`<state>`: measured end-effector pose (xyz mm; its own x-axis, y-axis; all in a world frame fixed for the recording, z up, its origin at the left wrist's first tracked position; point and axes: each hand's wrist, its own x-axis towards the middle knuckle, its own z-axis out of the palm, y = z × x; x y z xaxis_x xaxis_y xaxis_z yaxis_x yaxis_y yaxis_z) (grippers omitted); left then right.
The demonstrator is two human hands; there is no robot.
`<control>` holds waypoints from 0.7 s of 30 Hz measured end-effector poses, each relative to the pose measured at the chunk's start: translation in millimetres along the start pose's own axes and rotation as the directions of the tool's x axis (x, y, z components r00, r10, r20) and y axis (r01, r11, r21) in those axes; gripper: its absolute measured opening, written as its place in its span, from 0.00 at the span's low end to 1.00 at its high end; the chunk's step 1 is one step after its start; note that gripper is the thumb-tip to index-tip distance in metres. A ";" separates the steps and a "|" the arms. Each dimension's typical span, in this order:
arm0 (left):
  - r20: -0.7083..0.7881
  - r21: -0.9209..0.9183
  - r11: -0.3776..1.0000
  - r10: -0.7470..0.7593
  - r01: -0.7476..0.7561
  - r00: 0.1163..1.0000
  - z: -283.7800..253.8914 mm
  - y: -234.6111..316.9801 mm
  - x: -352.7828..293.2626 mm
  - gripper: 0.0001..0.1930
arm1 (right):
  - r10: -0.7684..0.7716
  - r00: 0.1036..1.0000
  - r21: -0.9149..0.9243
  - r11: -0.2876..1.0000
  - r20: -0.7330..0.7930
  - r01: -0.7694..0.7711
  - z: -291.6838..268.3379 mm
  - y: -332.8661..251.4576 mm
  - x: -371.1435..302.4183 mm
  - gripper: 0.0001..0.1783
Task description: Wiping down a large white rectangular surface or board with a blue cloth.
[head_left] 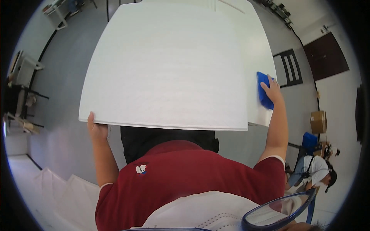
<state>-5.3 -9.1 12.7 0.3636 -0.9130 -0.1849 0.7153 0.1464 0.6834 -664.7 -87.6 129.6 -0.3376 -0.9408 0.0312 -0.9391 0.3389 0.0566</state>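
Right hand (pixel 273 92), fingers splayed, rests on the blue cloth (pixel 263 97) near the right edge of the bench (pixel 255 50) while the left hand (pixel 99 130) grips the near-left corner of the white panel (pixel 162 69), so a careless outward push could drop the cloth.

**View limits: hidden and cropped parts**

We cannot see the left hand's (pixel 98 129) fingers beneath the white panel (pixel 165 69). The right hand (pixel 274 93) covers part of the blue cloth (pixel 261 85); we cannot tell whether it grips or only presses. The upper border cuts off part of the panel's far end. The lower border crops the white mask (pixel 192 212) and blue-framed glasses (pixel 277 211). We find the dark shape (pixel 359 115) at the right rim unidentifiable.
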 end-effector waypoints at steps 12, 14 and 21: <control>0.039 -0.081 0.994 -0.064 0.067 0.997 -1.2 -2.2 -9.2 0.28 | -0.502 0.848 0.357 0.771 -0.170 0.528 -9.5 -67.1 -156.4 0.35; 0.044 -0.187 0.979 -0.075 0.082 0.996 -4.9 -1.7 -15.4 0.28 | -0.475 0.874 0.490 0.741 -0.102 0.459 -0.3 -68.7 -175.2 0.39; 0.048 0.511 0.687 0.578 -0.517 0.815 -5.8 11.8 -23.4 0.39 | -0.517 0.836 0.263 0.794 -0.183 0.549 1.5 -90.8 -203.4 0.35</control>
<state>-1.8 16.3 21.0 0.6809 -0.6776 0.2781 -0.0018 0.3781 0.9257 -510.8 73.0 116.6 0.2153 -0.9600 0.1791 -0.9474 -0.2498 -0.1999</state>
